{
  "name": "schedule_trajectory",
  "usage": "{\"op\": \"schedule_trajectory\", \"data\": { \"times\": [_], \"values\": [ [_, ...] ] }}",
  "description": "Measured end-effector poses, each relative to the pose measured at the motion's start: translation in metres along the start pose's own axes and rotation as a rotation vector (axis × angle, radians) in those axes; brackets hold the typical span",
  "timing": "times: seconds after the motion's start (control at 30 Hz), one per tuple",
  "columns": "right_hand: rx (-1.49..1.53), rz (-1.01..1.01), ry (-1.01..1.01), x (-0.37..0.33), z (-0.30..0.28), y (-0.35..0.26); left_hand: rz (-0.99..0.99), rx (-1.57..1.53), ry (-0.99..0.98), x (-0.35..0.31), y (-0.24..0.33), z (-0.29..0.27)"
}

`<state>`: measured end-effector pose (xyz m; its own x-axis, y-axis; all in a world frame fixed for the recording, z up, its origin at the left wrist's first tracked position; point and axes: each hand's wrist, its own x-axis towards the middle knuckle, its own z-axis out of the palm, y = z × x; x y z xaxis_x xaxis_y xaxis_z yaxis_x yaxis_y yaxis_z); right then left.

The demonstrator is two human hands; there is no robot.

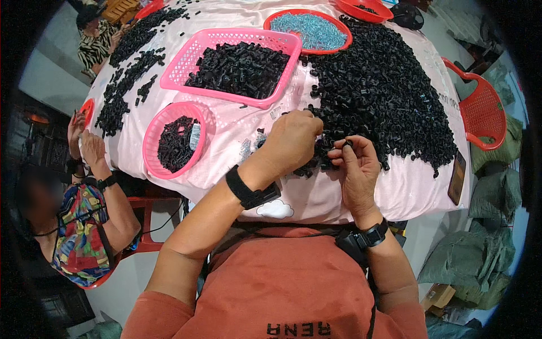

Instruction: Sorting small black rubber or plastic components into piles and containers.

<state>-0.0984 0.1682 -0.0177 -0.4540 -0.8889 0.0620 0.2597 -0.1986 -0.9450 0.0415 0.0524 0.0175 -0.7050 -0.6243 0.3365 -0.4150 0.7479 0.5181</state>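
Observation:
My left hand (291, 141) is closed with its back turned up, at the near edge of a large heap of small black plastic parts (378, 90). Whatever its fingers grip is hidden behind the knuckles. Just to the right, my right hand (360, 166) pinches a small black plastic part (347, 144) between thumb and fingers, palm partly turned up. The two hands are close together but apart. Below the left hand's wrist side lies a little cluster of clear, shiny small pieces (246, 148) on the pink cloth.
A pink rectangular basket (220, 97) of black parts stands ahead; a round pink basket (151, 148) holds thin black pieces. Beyond is a red tray (349, 35) of bluish clear pieces. A phone (458, 179) lies right. Co-workers (82, 231) sit left; red chair (486, 113) and sacks (494, 195) right.

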Motion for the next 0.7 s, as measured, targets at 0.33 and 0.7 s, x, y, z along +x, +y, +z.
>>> {"op": "schedule_trajectory", "data": {
  "times": [0.33,0.7],
  "values": [
    [-0.033,-0.031,-0.008,0.0012,-0.0006,-0.0017,-0.016,0.123,-0.098,0.0077,0.0042,0.0099],
    [-0.014,-0.02,0.007,0.0008,-0.0003,-0.0013,-0.068,0.103,-0.061,0.0057,0.0016,0.0022]
  ]
}}
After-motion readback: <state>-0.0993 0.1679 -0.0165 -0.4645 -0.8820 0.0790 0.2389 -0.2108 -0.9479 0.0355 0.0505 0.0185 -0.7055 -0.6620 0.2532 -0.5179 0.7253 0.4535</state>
